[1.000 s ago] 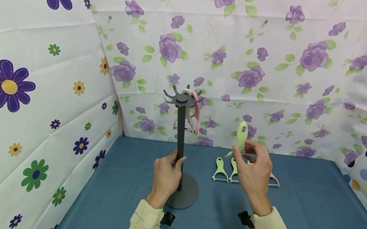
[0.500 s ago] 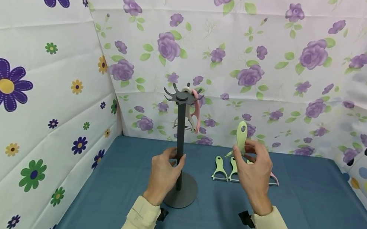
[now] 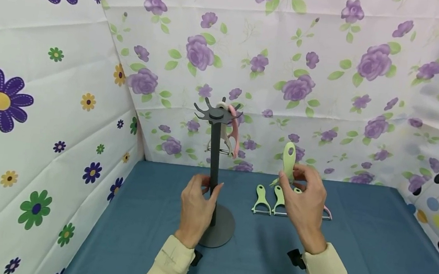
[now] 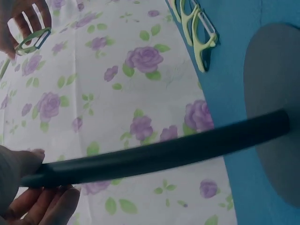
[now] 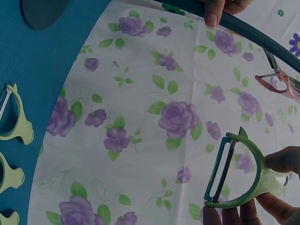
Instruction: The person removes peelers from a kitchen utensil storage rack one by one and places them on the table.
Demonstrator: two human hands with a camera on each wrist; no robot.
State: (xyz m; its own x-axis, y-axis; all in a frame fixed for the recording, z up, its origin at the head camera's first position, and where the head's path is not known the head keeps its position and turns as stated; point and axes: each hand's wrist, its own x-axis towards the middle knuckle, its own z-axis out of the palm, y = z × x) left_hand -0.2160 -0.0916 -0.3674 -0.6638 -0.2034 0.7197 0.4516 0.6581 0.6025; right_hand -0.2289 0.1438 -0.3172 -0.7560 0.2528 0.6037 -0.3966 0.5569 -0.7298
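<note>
A dark grey hanging stand (image 3: pixel 215 154) rises from a round base, with curved hooks around its top. My left hand (image 3: pixel 196 208) grips its post at mid-height, thumb on one side and fingers on the other (image 4: pixel 61 204). A cream peeler (image 3: pixel 224 142) and a pink peeler (image 3: pixel 235 132) hang from hooks at the top. To the right, my right hand (image 3: pixel 304 201) pinches a light green Y-shaped peeler (image 3: pixel 288 157) in the air, its holed handle end pointing up in the head view. The right wrist view shows its blade (image 5: pixel 222 168) facing the stand.
Behind and below the right hand, several green peelers (image 3: pixel 262 200) lie in a row on the blue tablecloth (image 3: pixel 254 265), with a pink one (image 3: pixel 328 213) at the row's right end. A flowered cloth (image 3: pixel 274 71) backs the table; patterned cloths also flank both sides.
The left hand's fingers loosened and shifted slightly on the post. The right hand keeps holding the green peeler in nearly the same place. The head view has shifted slightly.
</note>
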